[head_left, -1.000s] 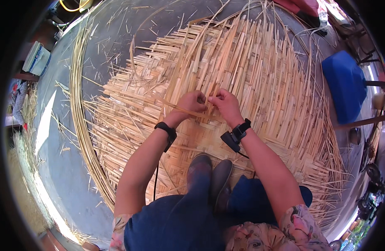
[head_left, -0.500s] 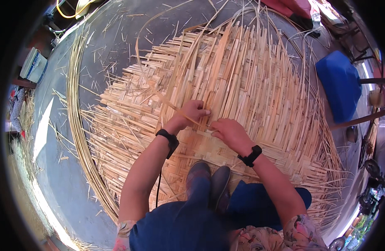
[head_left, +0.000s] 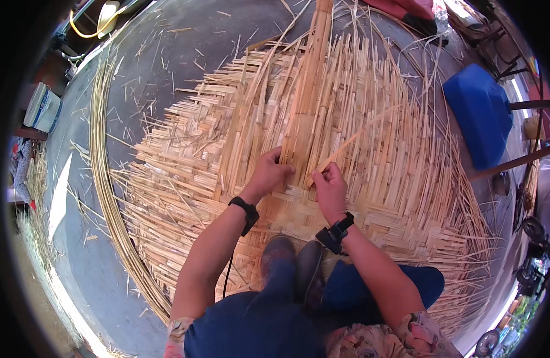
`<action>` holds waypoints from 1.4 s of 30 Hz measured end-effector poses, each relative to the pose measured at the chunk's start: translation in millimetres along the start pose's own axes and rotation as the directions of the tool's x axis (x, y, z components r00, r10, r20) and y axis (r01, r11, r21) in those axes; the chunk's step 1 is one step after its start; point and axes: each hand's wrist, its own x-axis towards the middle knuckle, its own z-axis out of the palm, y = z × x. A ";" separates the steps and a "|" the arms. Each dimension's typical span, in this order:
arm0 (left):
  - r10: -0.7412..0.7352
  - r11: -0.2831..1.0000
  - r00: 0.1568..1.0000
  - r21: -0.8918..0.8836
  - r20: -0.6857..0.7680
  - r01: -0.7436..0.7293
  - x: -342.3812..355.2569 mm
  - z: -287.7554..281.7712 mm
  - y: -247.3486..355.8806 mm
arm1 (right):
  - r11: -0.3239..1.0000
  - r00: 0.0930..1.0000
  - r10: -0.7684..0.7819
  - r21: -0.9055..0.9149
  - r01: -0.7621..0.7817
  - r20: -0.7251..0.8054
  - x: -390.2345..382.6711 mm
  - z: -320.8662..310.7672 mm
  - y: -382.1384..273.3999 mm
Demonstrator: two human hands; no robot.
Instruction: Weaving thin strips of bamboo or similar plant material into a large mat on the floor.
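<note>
A large mat of woven bamboo strips (head_left: 382, 155) lies on the floor, with loose strip ends fanning out round its edge. At its middle, my left hand (head_left: 270, 174) is closed on the edge of several raised bamboo strips (head_left: 309, 89), which rise from the weave toward the top of the view. Just right of it, my right hand (head_left: 330, 190) pinches one thin bamboo strip (head_left: 361, 131) that slants up and right over the mat. The pinched end is partly hidden by my fingers. Both my feet (head_left: 293, 262) are on the mat's near part.
A long bundle of thin strips (head_left: 99, 131) curves along the mat's left side. Scraps litter the grey floor (head_left: 149, 71). A white bucket (head_left: 43, 107) stands far left, and a blue plastic object (head_left: 479, 116) lies to the right beside wooden poles (head_left: 520, 161).
Several strips now rise steeply from the weave. The thin strip that crossed my left wrist from the upper left now slants to the upper right from my right hand, which has turned upward.
</note>
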 end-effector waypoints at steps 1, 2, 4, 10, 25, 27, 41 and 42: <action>-0.002 1.000 1.000 -0.001 0.003 0.002 -1.7 1.3 -1.5 | 0.977 1.000 -0.026 -0.210 0.028 0.013 10.2 -1.5 -2.5; -0.014 0.999 1.000 -0.036 0.012 0.014 -4.0 0.8 -2.0 | 0.911 0.998 -0.047 -0.409 0.057 0.033 18.2 -2.5 -5.0; -0.028 0.997 0.999 -0.068 0.019 0.029 -6.9 -6.6 2.4 | 0.832 0.956 -0.202 -0.478 0.281 0.211 25.1 0.1 -8.6; -0.077 0.972 0.993 -0.214 0.086 0.094 -22.5 -14.3 40.7 | 0.532 0.814 0.025 -0.697 0.480 0.580 54.1 1.8 -28.4; 0.447 0.604 0.894 0.744 -0.021 -0.284 -70.7 -89.5 28.3 | 0.402 0.680 -0.157 -0.582 0.707 0.717 2.2 72.5 -40.7; 0.654 0.403 0.744 0.894 -0.133 -0.194 -52.3 -122.0 64.1 | 0.452 0.739 -0.137 -0.622 0.640 0.660 0.2 69.6 -55.1; -0.354 0.838 0.934 -0.427 0.052 0.341 -3.3 -106.9 63.9 | 0.983 0.975 -0.047 -0.162 0.083 0.217 16.7 73.0 -19.6; -0.428 0.866 0.901 -0.250 0.076 0.432 -2.3 -109.8 65.3 | 0.985 0.966 -0.054 -0.142 0.093 0.252 14.1 73.0 -15.1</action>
